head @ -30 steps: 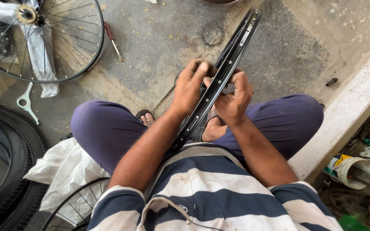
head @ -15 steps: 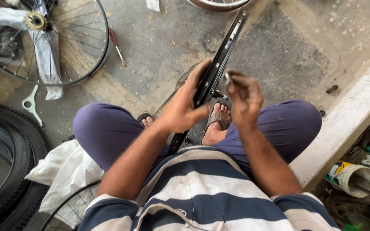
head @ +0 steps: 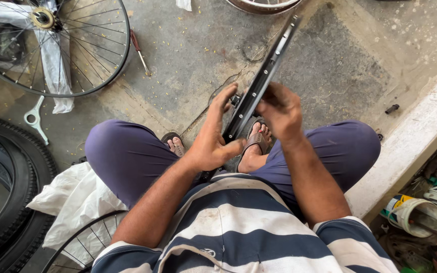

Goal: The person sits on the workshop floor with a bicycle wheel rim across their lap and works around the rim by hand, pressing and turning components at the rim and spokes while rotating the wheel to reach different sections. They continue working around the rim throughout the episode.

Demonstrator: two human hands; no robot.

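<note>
**Rim on edge between the knees**

Spoked wheel lies far left on the concrete floor, black tyres stacked beside the white cloth. Dark metal rim stands edge-on, thin and glossy. Left hand is closed round it; right hand pinches at its edge, grip contents hidden.

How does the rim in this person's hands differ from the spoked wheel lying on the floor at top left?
The rim stands on edge, seen side-on between the knees; the spoked wheel lies flat on the floor. The left hand and right hand touch the rim; nobody touches the wheel. The wheel shows spokes and a hub; the rim shows none. Both look like dark bicycle hoops.
</note>
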